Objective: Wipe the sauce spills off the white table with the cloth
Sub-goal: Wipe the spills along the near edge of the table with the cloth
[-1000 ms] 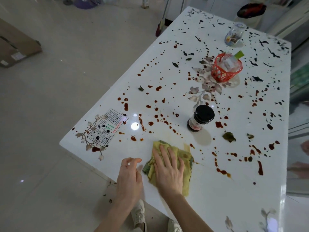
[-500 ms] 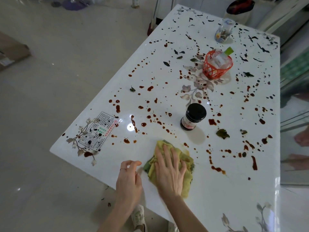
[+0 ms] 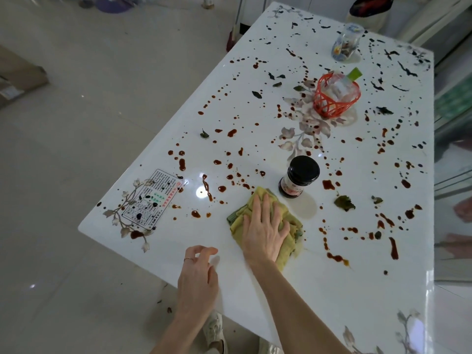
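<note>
The person's right hand lies flat, fingers spread, on a crumpled yellow-green cloth near the white table's near edge. The left hand, at the cloth's eight o'clock, sits over the table edge with fingers loosely curled and holds nothing. A jar with a black lid stands upright just beside the cloth at its one o'clock. Brown-red sauce spills dot the table from nine o'clock round to three. A printed card lies at nine o'clock, a dark leaf at three, and a red basket well apart at one.
</note>
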The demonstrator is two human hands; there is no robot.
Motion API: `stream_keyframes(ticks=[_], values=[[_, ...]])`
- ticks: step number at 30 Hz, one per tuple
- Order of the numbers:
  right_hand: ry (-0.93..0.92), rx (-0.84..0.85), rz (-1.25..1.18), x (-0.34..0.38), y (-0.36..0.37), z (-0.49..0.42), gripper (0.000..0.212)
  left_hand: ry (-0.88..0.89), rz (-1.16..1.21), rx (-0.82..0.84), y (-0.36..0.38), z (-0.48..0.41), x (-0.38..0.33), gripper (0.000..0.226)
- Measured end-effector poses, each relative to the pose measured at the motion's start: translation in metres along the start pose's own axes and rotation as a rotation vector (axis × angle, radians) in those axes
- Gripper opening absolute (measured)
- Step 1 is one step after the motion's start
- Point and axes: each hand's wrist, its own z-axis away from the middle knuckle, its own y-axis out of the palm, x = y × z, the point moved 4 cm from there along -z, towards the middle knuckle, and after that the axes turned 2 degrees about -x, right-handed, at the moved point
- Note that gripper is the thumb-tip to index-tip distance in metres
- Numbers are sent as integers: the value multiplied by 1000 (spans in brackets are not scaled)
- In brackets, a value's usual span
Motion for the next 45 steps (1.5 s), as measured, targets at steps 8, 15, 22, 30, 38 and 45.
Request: stream_keyframes(ticks=[8, 15, 22, 30, 38, 45], values=[[-62, 25, 57, 5, -5, -23, 62, 18, 16, 4, -6, -8, -12, 35], [-243, 12, 43, -8, 1, -2, 65, 117, 10, 45, 4, -19, -39, 32], [-299, -71, -11, -20, 10, 44, 56, 158, -73, 64, 9, -36, -60, 48], [-239, -29, 17, -34, 2, 3, 70, 175, -65, 85, 18, -29, -61, 44], [-301, -138, 33, -72, 10, 60, 57, 164, -98, 115, 27, -20, -59, 44], [-124, -195, -14, -87, 2, 10, 54, 166, -57, 126, 34, -16, -64, 42]])
